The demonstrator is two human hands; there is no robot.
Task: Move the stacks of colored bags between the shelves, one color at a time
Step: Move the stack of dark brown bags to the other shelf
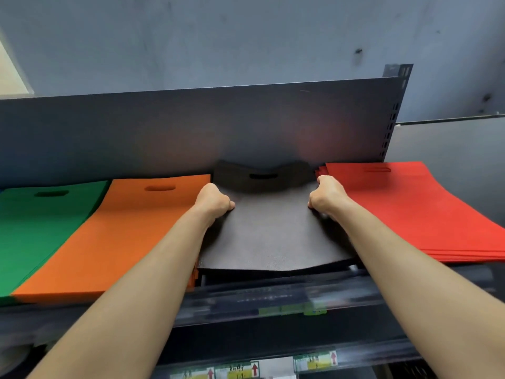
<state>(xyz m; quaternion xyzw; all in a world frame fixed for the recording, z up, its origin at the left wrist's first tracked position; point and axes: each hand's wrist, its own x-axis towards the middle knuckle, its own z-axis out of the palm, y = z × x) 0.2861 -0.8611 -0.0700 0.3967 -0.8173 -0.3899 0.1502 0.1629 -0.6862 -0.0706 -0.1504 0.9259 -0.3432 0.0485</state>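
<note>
A stack of dark brown bags (pixel 273 231) lies in the middle of the top shelf, its far end bent up against the back panel. My left hand (pixel 214 202) grips the stack's left edge and my right hand (pixel 326 196) grips its right edge, fingers curled under. An orange stack (pixel 123 233) lies directly to the left, with a green stack (pixel 41 222) beyond it. A red stack (pixel 415 209) lies to the right.
The shelf's dark back panel (pixel 191 127) stands close behind the bags. A slotted upright (pixel 393 113) bounds the right end. The shelf's front rail (pixel 273 299) carries price labels, and a lower shelf edge (pixel 273 367) with labels sits beneath.
</note>
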